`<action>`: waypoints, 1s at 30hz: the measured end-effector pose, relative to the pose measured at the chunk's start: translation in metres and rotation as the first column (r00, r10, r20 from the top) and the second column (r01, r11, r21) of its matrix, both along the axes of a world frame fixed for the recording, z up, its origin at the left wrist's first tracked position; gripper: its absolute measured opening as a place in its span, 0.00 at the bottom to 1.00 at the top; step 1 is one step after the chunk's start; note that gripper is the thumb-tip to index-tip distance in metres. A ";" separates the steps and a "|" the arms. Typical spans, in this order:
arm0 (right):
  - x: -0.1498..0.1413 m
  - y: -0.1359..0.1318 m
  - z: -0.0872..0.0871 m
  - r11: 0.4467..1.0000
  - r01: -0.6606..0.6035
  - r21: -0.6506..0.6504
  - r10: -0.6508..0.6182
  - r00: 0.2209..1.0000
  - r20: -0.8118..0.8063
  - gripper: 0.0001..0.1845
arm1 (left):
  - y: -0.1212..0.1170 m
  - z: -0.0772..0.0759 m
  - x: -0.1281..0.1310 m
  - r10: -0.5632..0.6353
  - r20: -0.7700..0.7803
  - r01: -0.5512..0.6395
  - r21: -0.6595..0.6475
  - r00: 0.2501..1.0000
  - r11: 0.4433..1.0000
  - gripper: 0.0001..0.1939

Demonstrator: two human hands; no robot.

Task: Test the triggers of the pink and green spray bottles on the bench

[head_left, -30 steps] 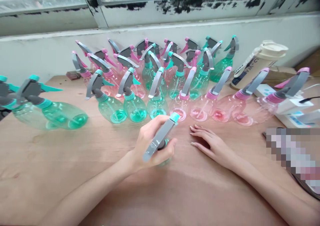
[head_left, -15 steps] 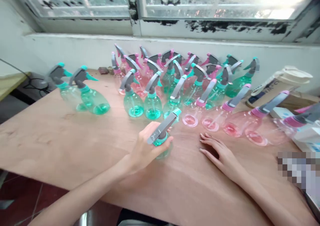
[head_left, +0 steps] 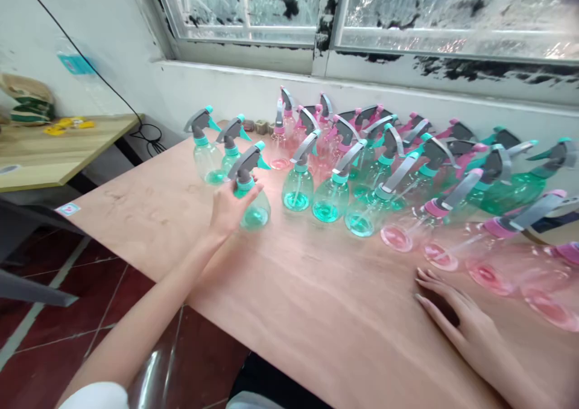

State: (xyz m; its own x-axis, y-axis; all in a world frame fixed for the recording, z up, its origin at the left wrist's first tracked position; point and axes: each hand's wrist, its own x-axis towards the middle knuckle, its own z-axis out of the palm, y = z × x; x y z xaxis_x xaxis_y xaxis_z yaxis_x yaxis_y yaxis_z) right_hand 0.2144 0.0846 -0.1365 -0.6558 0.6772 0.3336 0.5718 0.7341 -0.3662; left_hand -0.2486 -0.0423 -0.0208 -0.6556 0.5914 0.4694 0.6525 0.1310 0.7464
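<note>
My left hand (head_left: 231, 209) is closed around a green spray bottle (head_left: 257, 207) with a grey trigger head, upright at the table's left part. Just behind it stand two more green spray bottles, one at the far left (head_left: 205, 158) and one partly hidden (head_left: 230, 149). My right hand (head_left: 461, 309) rests on the table with fingers stretched out, holding nothing. Close beyond its fingertips is a row of pink spray bottles (head_left: 446, 252). Between the hands, farther back, a row of green spray bottles (head_left: 330, 204) stands upright.
More pink and green spray bottles crowd the wooden table (head_left: 289, 288) below the window (head_left: 253, 11). At left, a second table (head_left: 67, 149) holds yellow pieces (head_left: 67, 124) and a bag (head_left: 27, 98). A black cable (head_left: 149, 137) hangs between the tables.
My left hand has carried the green spray bottle leftward, from in front of the rows to beside the two separate green bottles. The view has turned left. My right hand stays on the table.
</note>
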 end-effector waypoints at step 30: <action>-0.001 -0.001 -0.004 0.994 0.011 0.106 -0.008 1.000 -0.030 0.21 | 0.020 -0.009 0.002 0.025 -0.174 0.022 0.259 0.984 0.966 0.21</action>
